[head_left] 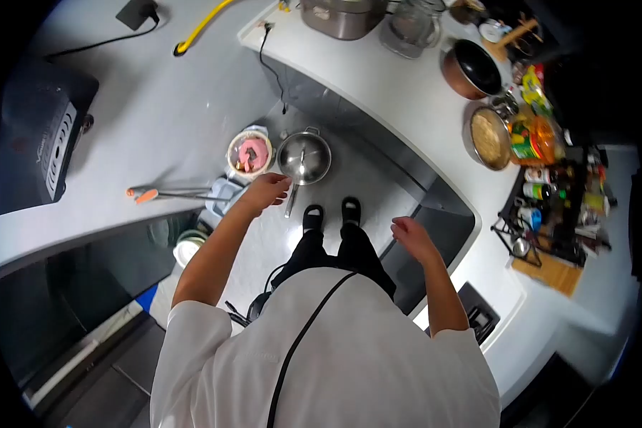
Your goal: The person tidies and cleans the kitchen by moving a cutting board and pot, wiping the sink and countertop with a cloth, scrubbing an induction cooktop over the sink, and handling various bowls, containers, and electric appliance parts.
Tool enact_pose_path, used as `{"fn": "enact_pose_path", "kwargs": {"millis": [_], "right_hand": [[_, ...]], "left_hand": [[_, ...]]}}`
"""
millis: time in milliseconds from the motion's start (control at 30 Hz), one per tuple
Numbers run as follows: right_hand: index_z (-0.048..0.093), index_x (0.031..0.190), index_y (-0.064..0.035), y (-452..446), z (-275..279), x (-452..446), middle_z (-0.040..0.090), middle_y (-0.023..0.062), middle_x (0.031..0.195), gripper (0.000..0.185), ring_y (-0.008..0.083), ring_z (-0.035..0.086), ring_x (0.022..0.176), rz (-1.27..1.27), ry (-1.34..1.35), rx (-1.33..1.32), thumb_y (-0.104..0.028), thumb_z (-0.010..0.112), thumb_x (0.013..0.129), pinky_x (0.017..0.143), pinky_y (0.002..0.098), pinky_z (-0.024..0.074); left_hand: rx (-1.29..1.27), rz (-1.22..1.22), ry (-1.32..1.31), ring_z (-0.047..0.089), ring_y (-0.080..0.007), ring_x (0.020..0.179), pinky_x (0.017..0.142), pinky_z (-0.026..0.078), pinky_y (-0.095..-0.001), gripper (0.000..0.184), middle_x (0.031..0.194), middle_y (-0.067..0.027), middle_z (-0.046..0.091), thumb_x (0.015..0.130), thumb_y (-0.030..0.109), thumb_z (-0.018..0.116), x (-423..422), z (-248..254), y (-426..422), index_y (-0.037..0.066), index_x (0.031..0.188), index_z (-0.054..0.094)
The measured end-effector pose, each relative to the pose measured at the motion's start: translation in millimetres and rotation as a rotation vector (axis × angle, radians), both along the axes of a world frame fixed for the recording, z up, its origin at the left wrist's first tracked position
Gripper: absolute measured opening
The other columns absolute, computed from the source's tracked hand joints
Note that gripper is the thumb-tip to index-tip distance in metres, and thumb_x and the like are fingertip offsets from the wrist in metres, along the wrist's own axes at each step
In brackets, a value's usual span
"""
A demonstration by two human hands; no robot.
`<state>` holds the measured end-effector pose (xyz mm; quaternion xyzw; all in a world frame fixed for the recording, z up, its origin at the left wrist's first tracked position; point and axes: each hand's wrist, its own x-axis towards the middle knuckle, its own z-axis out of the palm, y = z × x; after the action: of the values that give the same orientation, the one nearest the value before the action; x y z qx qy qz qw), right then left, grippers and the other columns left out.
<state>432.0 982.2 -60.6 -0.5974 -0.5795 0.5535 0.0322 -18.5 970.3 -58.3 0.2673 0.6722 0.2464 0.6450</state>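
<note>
My left hand (268, 193) hangs in the air with its fingers loosely bent and apart, and nothing shows in it. In the picture its fingertips lie beside the long handle of a lidded steel frying pan (304, 158), which stands on the floor well below. To the right, my right hand (411, 235) is raised in front of the counter edge, fingers loosely extended and holding nothing visible. Left of the pan is a bin (232, 162) with a pale rim and a pink item (254, 154) inside.
A blue-grey dustpan (226, 194) and orange-tipped long handles (147, 195) are at the left. The counter (378, 89) curves around the right, bearing a brown pot (472, 69), a bowl of pale food (489, 138), an oil bottle (538, 139) and a rice cooker (342, 16).
</note>
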Motion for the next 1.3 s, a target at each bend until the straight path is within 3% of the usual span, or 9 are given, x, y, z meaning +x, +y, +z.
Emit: {"fn": "enact_pose_path", "kwargs": {"millis": [200,367,700,833,967,1033,1100,1200,1300], "right_hand": [[0.061,0.123,-0.0001,88.1,-143.6,-46.6,0.067,0.0070,0.099,0.037,0.0143,0.065,0.084,-0.034,0.118,-0.401,-0.027,0.063,0.098,0.075,0.0287,0.0533],[0.063,0.118,0.0017,109.5,-269.4,-102.8,0.070,0.0105,0.096,0.035,0.0192,0.066,0.078,0.129,0.047,-0.276,-0.025,0.064,0.096,0.073,0.0336,0.0534],[0.059,0.124,0.0010,92.0,-432.1,-218.9,0.067,0.0075,0.098,0.036,0.0161,0.064,0.082,0.064,0.205,-0.538,-0.022,0.064,0.097,0.071,0.0284,0.0524],[0.061,0.115,-0.0033,138.6,-527.6,-270.9,0.065,0.0052,0.091,0.025,0.0123,0.063,0.078,-0.046,0.183,-0.427,-0.023,0.061,0.099,0.069,0.0253,0.0508],[0.056,0.132,-0.0003,223.3,-662.9,-297.7,0.065,0.0170,0.124,0.045,0.0281,0.063,0.113,-0.082,-0.073,0.138,-0.030,0.059,0.099,0.095,0.0380,0.0498],[0.049,0.142,0.0001,276.0,-661.1,-314.8,0.056,0.0202,0.140,0.056,0.0328,0.053,0.130,-0.006,-0.206,0.047,-0.035,0.057,0.100,0.108,0.0421,0.0415],[0.047,0.143,0.0017,324.8,-758.5,-308.3,0.055,0.0189,0.140,0.058,0.0332,0.055,0.125,-0.004,-0.236,0.221,-0.037,0.056,0.100,0.107,0.0426,0.0416],[0.055,0.134,0.0011,352.7,-716.4,-348.4,0.062,0.0165,0.131,0.049,0.0325,0.059,0.116,-0.322,-0.018,-0.049,-0.034,0.057,0.100,0.103,0.0419,0.0439],[0.062,0.120,-0.0026,409.4,-842.4,-325.7,0.067,0.0136,0.117,0.036,0.0298,0.061,0.106,-0.287,0.521,-0.396,-0.032,0.056,0.100,0.097,0.0425,0.0465]], "left_hand": [[-0.226,0.032,0.246,0.067,-0.0190,0.080,0.063,0.056,-0.0347,0.066,0.097,-0.0142,0.070,0.089,0.043,0.074,-19.1,-132.3,-33.3,-0.003,0.133,0.059],[-0.334,-0.286,0.528,0.062,-0.0362,0.120,0.101,0.050,-0.0401,0.074,0.126,-0.0250,0.066,0.081,0.045,0.079,-1.3,-253.6,-67.1,-0.004,0.131,0.060],[-0.452,-0.322,0.655,0.068,-0.0349,0.108,0.091,0.055,-0.0432,0.053,0.110,-0.0212,0.071,0.078,0.038,0.084,-6.0,-486.6,-48.7,0.001,0.112,0.066],[-0.512,-0.324,0.660,0.062,-0.0348,0.120,0.097,0.053,-0.0420,0.067,0.126,-0.0184,0.064,0.076,0.038,0.086,-12.9,-563.3,-31.1,0.002,0.125,0.057],[-0.597,-0.254,0.663,0.058,-0.0361,0.125,0.101,0.051,-0.0444,0.080,0.132,-0.0178,0.060,0.074,0.042,0.086,-21.9,-619.4,-30.8,0.002,0.132,0.049],[-0.574,-0.235,0.600,0.062,-0.0364,0.119,0.099,0.051,-0.0457,0.077,0.124,-0.0195,0.064,0.076,0.041,0.084,-22.7,-656.3,-45.2,0.002,0.132,0.048],[-0.537,-0.178,0.520,0.064,-0.0374,0.114,0.097,0.052,-0.0454,0.075,0.119,-0.0205,0.067,0.076,0.040,0.084,-22.7,-689.0,-62.0,0.002,0.131,0.049],[-0.393,-0.163,0.483,0.067,-0.0385,0.104,0.092,0.053,-0.0452,0.049,0.107,-0.0217,0.070,0.077,0.030,0.078,-21.5,-719.1,-79.4,0.003,0.114,0.062],[-0.368,-0.147,0.418,0.067,-0.0376,0.103,0.091,0.052,-0.0468,0.034,0.106,-0.0222,0.070,0.078,0.024,0.072,-27.3,-716.6,-79.2,0.004,0.104,0.066]]}}
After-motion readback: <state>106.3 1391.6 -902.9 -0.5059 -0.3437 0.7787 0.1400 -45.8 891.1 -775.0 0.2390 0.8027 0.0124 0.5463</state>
